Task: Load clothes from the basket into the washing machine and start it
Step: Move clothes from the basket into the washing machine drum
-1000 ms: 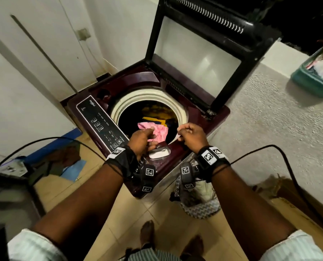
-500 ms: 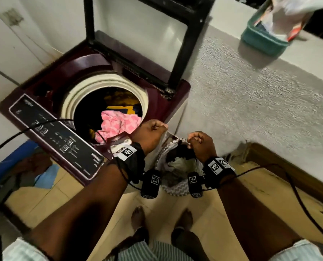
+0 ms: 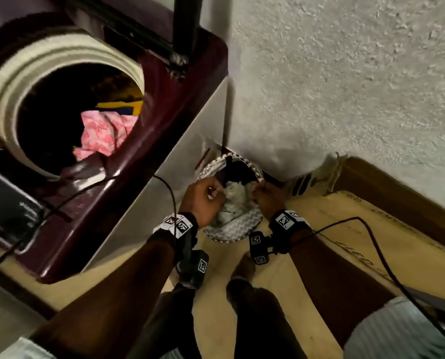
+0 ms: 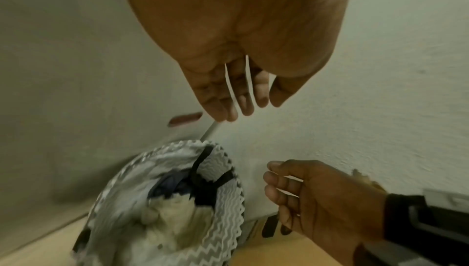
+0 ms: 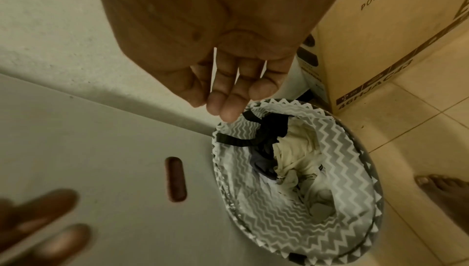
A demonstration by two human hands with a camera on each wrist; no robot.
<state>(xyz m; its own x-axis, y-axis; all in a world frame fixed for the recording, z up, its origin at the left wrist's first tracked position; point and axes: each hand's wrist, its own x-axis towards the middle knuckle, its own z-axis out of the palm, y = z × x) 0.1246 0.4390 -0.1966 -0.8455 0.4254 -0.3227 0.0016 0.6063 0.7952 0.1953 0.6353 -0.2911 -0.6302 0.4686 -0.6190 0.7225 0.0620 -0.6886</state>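
Observation:
The grey-and-white zigzag basket (image 3: 232,229) stands on the floor between the washing machine (image 3: 161,117) and the wall. It holds a cream garment (image 5: 298,150) and a dark garment (image 5: 266,128). My left hand (image 3: 203,200) hovers over the basket's left rim, and in the left wrist view its fingers (image 4: 232,100) hang relaxed and hold nothing. My right hand (image 3: 265,199) is at the right rim, its fingers (image 5: 228,98) loose and empty. In the open drum lies a pink cloth (image 3: 104,133) on yellow fabric (image 3: 120,106).
The machine's white side panel (image 5: 88,150) with a maroon grip slot (image 5: 175,179) is close on the basket's left. A rough wall (image 3: 345,86) rises behind. A cardboard box (image 5: 380,29) leans on the right. My bare feet (image 3: 244,265) stand on the tiled floor. Cables (image 3: 366,237) trail from both wrists.
Both hands have come down from the drum's mouth to the basket beside the machine. The pink cloth stays in the drum. The head view has tilted downward and to the right.

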